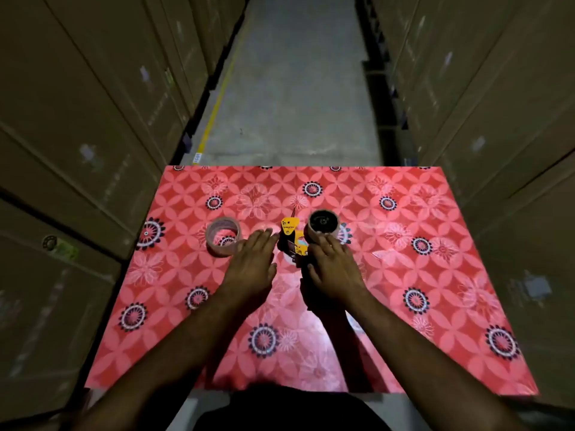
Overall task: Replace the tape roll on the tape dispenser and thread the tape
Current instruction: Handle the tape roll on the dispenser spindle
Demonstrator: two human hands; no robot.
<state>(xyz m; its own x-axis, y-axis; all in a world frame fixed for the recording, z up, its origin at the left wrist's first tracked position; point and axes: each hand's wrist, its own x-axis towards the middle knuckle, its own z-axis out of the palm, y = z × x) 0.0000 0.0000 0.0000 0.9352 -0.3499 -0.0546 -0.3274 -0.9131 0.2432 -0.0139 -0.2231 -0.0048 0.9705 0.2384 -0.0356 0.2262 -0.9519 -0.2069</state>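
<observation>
Tabletop (435,306): red floral-patterned surface filling the lower centre of the frame, cardboard boxes (77,119) stacked along both sides.
Tape dispenser (294,241): yellow-and-black, centre of frame, lying between both hands.
Mounted roll (323,228): on the dispenser's right end, dark core facing up.
Loose tape roll (223,241): flat on the tabletop, left of the dispenser, just beside the left fingertips.
Left hand (253,265): fingers extended and close together, palm down, holding nothing.
Right hand (334,272): fingers extended, resting over the dispenser body, fingertips at the mounted roll; whether it grips cannot be told.
</observation>
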